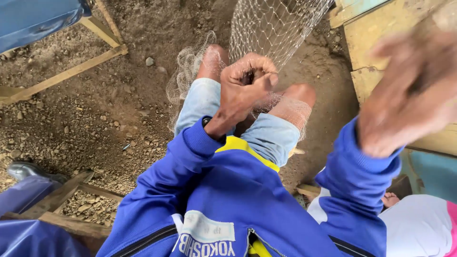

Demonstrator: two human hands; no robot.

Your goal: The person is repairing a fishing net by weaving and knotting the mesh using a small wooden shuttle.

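Closest to you is your blue jacket (223,200), with a yellow panel at the chest and its zip running down the middle. Both blue sleeves reach out from it.

Your right hand (409,95) is raised near the camera on the right side, badly blurred. The fingers look loosely spread, but you cannot tell from this view whether they hold anything.

Further out, your left hand (245,85) sits above your lap, curled into a tight fist with the fingers pressed together. It is pinching the fishing net (273,26) where the mesh gathers to a point just above the knuckles. From that point the net fans upward and away, stretched taut toward the top edge of the view.

Below the fist are your knees (300,93), bare past the pale blue shorts (266,135). Loose net drapes over the right knee and hangs down beside the left one, bunching on the ground.

Beyond your legs lies a dirt floor (95,114) scattered with small stones. A wooden frame (66,74) crosses it at the upper left, under a blue sheet (38,19). On the right stands a yellow wooden board (376,47), and a person in white and pink clothing (419,223) sits at the lower right.
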